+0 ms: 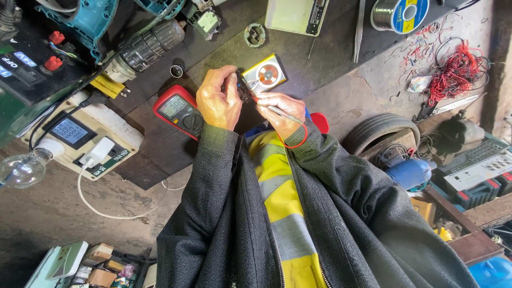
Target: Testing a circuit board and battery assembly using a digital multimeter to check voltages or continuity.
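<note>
My left hand (217, 101) is curled, fingers pressed together around a small dark circuit board (245, 90) that I hold above the black mat (320, 58). My right hand (281, 113) pinches a thin metal probe (282, 113), its tip touching the board; a red wire (298, 141) loops from it around my wrist. Just beyond the board lies a flat pale square part with a copper coil (265, 74) at its centre. Just beside my left hand sits a red meter (178, 111) with a grey screen. Farther left rests a cream box with a blue screen (80, 136) and a white label strip along its near edge, with a clear bulb (21, 169) beside it. A solder spool with a blue and yellow round label (400, 14) lies at the mat's far edge.
</note>
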